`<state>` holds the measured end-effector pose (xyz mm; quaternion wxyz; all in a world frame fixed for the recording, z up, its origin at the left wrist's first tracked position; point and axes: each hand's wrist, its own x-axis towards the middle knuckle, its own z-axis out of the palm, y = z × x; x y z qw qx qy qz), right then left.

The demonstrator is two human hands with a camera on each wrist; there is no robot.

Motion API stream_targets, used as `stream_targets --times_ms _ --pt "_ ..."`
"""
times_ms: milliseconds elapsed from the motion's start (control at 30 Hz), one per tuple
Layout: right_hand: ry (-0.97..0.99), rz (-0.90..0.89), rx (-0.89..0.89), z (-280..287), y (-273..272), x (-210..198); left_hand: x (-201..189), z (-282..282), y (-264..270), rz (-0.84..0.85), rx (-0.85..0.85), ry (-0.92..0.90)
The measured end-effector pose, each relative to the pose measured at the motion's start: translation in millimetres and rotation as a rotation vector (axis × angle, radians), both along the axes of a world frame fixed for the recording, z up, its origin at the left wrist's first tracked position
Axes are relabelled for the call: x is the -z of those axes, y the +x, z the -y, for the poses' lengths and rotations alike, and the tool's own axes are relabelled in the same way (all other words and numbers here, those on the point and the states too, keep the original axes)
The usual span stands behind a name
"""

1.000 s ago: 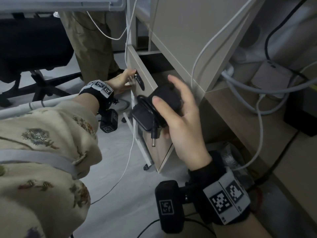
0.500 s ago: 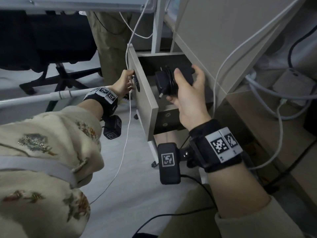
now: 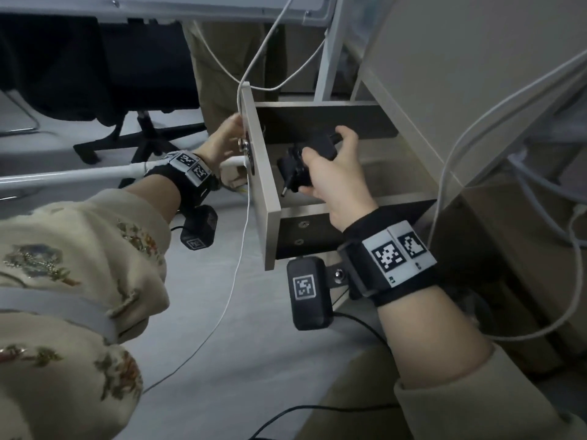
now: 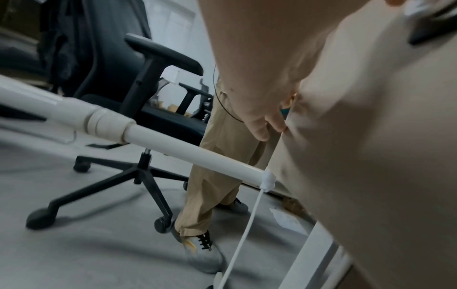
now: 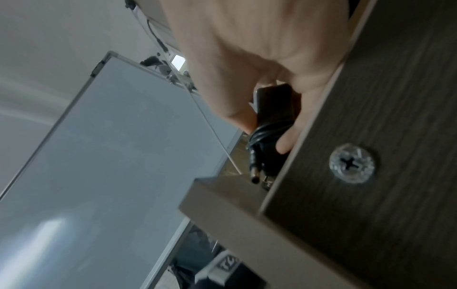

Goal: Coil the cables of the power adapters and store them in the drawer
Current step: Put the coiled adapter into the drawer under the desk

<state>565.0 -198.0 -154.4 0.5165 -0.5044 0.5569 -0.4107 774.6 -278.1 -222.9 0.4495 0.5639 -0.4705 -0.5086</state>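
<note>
My right hand (image 3: 333, 176) has its grip closed round the black power adapter with its cable wound about the body (image 3: 305, 166), thumb on the near side and fingers over the top, and I hold it inside the open light-wood drawer with dark inner walls (image 3: 263, 185), just behind the drawer front. The adapter's barrel plug (image 5: 254, 176) sticks out below my fingers toward the front panel; I cannot tell whether the adapter touches the drawer floor. My left hand (image 3: 227, 138) is at the outer face of the drawer front, by the round metal knob (image 3: 244, 144), fingers curled at the panel's edge; whether they close on the knob itself I cannot tell, since the panel hides the fingertips.

A thin white cable (image 3: 251, 58) hangs from the table above, drapes over the top corner of the drawer front and runs down to the grey floor (image 3: 222, 360). A white tube (image 4: 173, 148) crosses beside my left wrist and ends near the drawer front. Behind it stand a black office chair on castors (image 4: 123, 109) and another person's legs in tan trousers (image 4: 217, 176). To the right of the beige cabinet (image 3: 460, 74), more white and grey cables (image 3: 476, 128) loop down. A whiteboard (image 5: 111, 166) shows in the right wrist view.
</note>
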Motion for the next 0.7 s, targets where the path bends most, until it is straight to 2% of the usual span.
stream_targets --times_ms 100,233,433,600,700 --pt "-0.050 -0.151 -0.057 -0.2 7.4 3.4 -9.7 7.6 -0.9 -0.047 -0.075 -0.055" --pt "-0.018 -0.189 -0.095 3.7 10.5 3.1 -14.9 24.5 -1.3 -0.088 -0.184 0.002" --pt "0.011 -0.255 -0.160 7.0 11.6 4.8 -22.1 43.3 5.5 0.094 -0.316 0.112" --pt "0.017 -0.432 -0.263 21.5 15.6 9.1 -20.9 43.5 5.4 0.186 -0.526 0.033" --pt "0.050 -0.518 -0.381 28.8 17.9 9.4 -30.6 35.4 2.8 0.068 -0.510 -0.074"
